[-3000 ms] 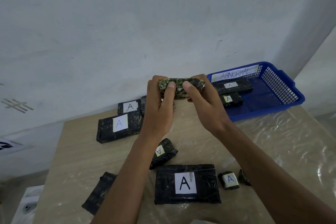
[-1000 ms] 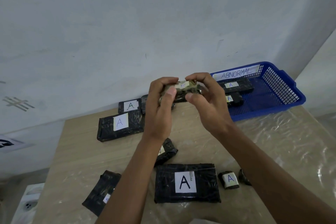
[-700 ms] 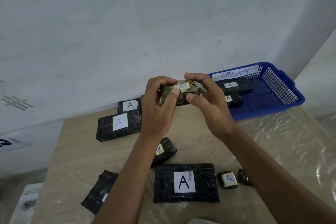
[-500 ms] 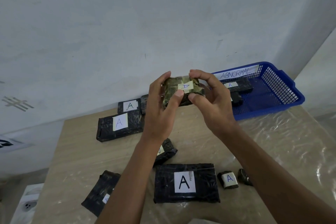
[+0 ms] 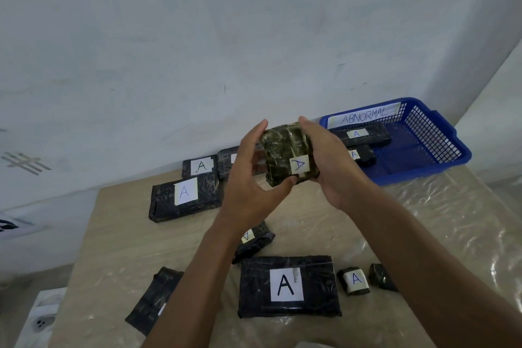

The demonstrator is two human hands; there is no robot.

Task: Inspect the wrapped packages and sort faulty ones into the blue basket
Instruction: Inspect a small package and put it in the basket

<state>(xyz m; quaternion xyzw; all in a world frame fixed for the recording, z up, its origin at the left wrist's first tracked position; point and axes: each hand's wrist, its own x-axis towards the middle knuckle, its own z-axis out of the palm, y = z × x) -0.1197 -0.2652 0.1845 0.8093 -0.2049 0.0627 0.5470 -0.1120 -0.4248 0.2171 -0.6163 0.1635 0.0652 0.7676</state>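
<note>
Blue plastic mesh basket (image 5: 440, 147) at two o'clock on the bench (image 5: 319, 223), white strip reading "ABNORMAL"; inside, two black wrapped packages (image 5: 367, 135), each labelled "A". Small dark green-black wrapped package (image 5: 285, 154) held above bench centre, long axis running twelve to five o'clock, "A" label facing camera at its near end. Left hand (image 5: 248, 178) and right hand (image 5: 330, 167) both grip it. Large black flat package (image 5: 288, 287) at six o'clock, "A"; its label possibly smudged.

— What does the blue basket (image 5: 440, 133) say?
— "ABNORMAL" on its white label (image 5: 364, 117).
— And the package you hold (image 5: 285, 152)?
— "A", like the big package (image 5: 288, 287) near you.
</note>
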